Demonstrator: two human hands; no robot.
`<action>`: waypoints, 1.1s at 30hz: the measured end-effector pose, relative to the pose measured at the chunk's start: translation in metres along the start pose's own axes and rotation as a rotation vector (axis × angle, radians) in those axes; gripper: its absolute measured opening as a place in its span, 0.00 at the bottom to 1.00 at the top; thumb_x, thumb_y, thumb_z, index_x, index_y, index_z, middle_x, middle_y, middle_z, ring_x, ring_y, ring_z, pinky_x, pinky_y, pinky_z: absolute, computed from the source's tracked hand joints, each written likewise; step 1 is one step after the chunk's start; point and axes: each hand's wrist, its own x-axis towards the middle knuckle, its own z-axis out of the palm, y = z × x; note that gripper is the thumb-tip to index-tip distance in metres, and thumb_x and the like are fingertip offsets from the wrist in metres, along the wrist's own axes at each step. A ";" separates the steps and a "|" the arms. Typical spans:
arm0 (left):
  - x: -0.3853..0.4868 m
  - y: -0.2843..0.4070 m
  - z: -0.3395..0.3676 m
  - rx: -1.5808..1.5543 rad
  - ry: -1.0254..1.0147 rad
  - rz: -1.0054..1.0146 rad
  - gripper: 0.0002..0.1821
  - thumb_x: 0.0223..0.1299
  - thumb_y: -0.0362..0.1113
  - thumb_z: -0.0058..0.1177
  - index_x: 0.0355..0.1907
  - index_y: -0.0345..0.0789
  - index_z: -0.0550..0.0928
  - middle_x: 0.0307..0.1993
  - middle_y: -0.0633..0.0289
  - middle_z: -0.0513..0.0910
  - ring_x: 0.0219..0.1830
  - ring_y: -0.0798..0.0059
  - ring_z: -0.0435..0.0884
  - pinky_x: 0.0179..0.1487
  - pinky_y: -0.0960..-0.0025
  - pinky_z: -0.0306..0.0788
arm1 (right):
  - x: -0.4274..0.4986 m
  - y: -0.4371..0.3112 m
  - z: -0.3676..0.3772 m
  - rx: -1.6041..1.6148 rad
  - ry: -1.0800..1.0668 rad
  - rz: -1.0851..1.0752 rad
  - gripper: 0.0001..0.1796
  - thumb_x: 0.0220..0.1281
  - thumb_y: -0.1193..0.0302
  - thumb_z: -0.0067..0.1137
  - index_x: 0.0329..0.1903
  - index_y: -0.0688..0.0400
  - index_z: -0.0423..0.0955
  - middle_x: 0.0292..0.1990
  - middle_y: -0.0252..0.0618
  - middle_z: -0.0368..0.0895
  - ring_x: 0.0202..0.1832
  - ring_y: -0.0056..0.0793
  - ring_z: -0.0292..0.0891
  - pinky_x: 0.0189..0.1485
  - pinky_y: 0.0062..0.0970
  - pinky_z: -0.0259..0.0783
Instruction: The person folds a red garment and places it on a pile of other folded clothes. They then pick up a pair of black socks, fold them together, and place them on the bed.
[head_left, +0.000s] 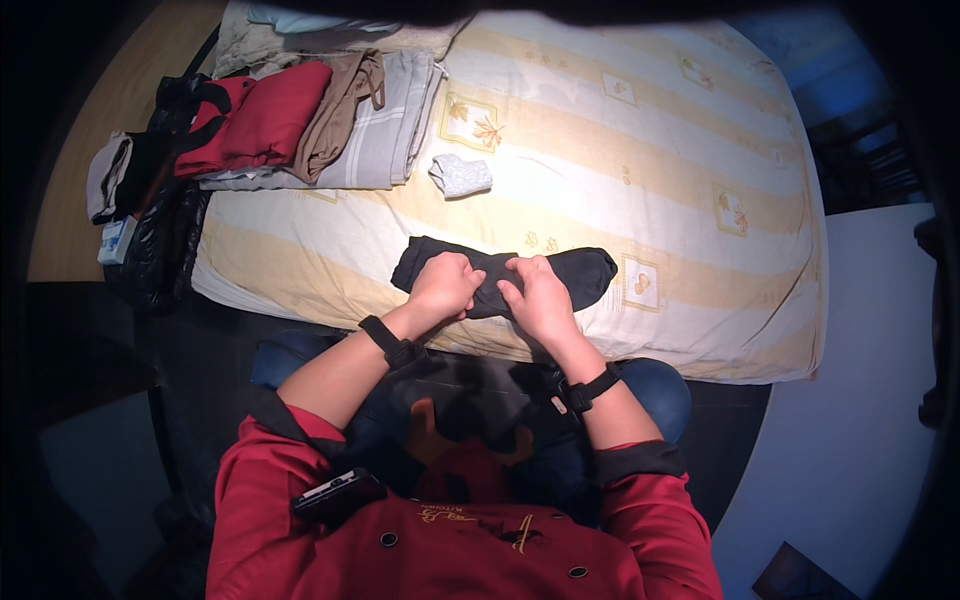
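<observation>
A dark folded cloth garment (581, 277) lies lengthwise near the front edge of the bed, in front of me. My left hand (448, 285) is closed on its left part, the fingers curled over the fabric. On its middle rests my right hand (538, 296), thumb and fingers bent and slightly apart; whether they pinch the fabric I cannot tell. Beyond the garment, a small light grey folded cloth item (461, 176) lies by itself on the patterned bed sheet (675, 150). Both my wrists wear black straps.
At the bed's left stand folded clothes: a red garment (277, 112), a brown one (330, 112) and a grey cloth with white stripes (386, 139). A black puffy jacket (161, 247) hangs at the left edge, beside a small white-and-blue packet (116, 240).
</observation>
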 end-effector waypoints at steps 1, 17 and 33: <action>0.000 -0.001 0.001 0.187 0.095 0.098 0.14 0.66 0.40 0.55 0.29 0.31 0.78 0.25 0.51 0.84 0.28 0.57 0.85 0.30 0.58 0.76 | -0.001 -0.001 0.002 -0.028 -0.002 0.005 0.17 0.62 0.66 0.63 0.50 0.60 0.77 0.45 0.48 0.77 0.44 0.49 0.79 0.47 0.41 0.76; -0.007 -0.018 -0.066 0.609 0.255 0.065 0.21 0.57 0.46 0.65 0.41 0.30 0.76 0.39 0.44 0.83 0.46 0.47 0.81 0.48 0.52 0.74 | 0.002 -0.010 -0.005 -0.132 0.028 0.156 0.32 0.57 0.60 0.68 0.57 0.67 0.68 0.50 0.56 0.76 0.52 0.53 0.77 0.54 0.42 0.74; -0.017 -0.012 -0.007 -0.189 0.146 0.376 0.28 0.63 0.51 0.61 0.48 0.24 0.76 0.39 0.50 0.80 0.36 0.68 0.79 0.41 0.67 0.75 | 0.011 -0.018 0.018 0.768 -0.026 0.303 0.12 0.67 0.66 0.60 0.43 0.62 0.75 0.24 0.27 0.74 0.23 0.14 0.67 0.30 0.16 0.66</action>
